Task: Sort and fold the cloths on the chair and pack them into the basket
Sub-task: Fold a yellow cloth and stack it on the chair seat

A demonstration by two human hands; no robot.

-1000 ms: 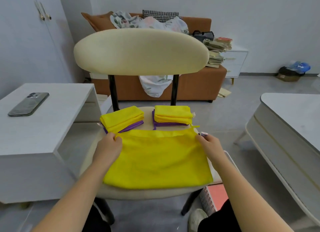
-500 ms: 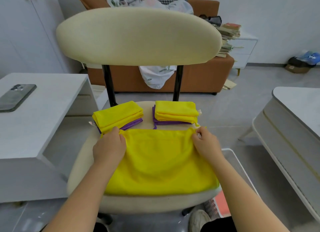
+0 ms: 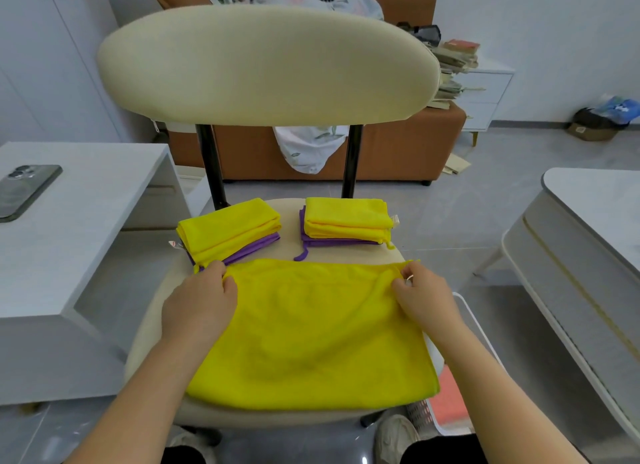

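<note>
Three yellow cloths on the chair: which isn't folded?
The large yellow cloth spread flat at the seat's front, far corners pinched by the left hand and right hand. The left stack and right stack behind it are folded, yellow over purple.

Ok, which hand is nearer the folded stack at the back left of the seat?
Left. The left hand pinches the spread yellow cloth's far left corner, fingertips right at that stack's near edge. The right hand holds the opposite corner, across the seat from it.
</note>
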